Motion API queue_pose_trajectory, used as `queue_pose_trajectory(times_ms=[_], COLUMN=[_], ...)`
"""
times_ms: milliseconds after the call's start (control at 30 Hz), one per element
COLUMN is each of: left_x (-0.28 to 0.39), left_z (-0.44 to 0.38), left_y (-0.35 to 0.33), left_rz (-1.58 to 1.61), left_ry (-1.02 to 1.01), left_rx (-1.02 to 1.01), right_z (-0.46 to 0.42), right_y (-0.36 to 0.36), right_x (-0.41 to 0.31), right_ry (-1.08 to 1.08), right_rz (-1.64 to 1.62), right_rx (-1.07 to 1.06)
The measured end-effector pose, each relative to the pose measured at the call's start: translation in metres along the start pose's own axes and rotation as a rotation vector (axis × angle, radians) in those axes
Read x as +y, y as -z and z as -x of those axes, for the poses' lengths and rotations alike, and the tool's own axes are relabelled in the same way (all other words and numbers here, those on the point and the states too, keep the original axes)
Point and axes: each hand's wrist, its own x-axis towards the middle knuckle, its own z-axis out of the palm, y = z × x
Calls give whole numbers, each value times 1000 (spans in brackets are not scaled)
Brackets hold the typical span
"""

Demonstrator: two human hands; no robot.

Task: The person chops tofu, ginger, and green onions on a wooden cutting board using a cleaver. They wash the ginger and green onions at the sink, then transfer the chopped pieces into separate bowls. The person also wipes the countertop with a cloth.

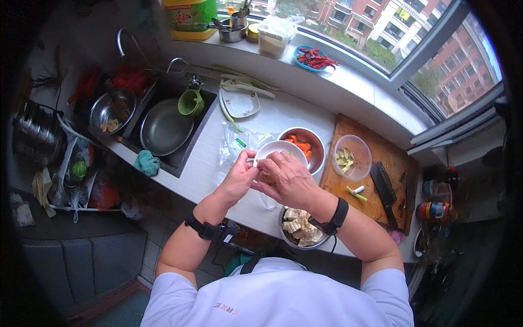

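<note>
My left hand (237,180) grips the near left rim of a small white bowl (266,148) between thumb and fingers. Over the same bowl is my right hand (289,176), its bent fingers at the opening; the hand hides most of the contents, and whether it pinches anything cannot be seen. The white bowl overlaps a steel bowl (321,148) with orange carrot pieces (300,145). Below my right wrist, a metal bowl (284,236) of pale chunks (301,227) stands at the counter's front edge. A clear plastic bag (229,143) lies left of the white bowl.
A wooden cutting board (341,126) at right carries a cleaver (383,184), a scallion piece (358,193) and a clear tub (366,149) of pale green slices. Leftward are a square plate (241,102) and a sink with a pan (166,126). Dried red chillies (314,58) sit on the windowsill.
</note>
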Motion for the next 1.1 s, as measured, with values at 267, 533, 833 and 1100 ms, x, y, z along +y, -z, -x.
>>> queue_pose_trajectory(times_ms=[267, 533, 833, 1100], left_x=[9, 19, -5, -57], left_z=[3, -19, -132, -207], left_y=[33, 62, 100, 117], left_rz=[42, 21, -169, -457], left_ry=[-63, -72, 64, 118], left_rx=[91, 203, 374, 410], right_z=[-28, -33, 31, 102], right_y=[-9, -5, 50, 85], right_x=[2, 4, 10, 3], right_ry=[148, 73, -178, -425], right_rz=[62, 83, 49, 70], right_rx=[-138, -28, 66, 118])
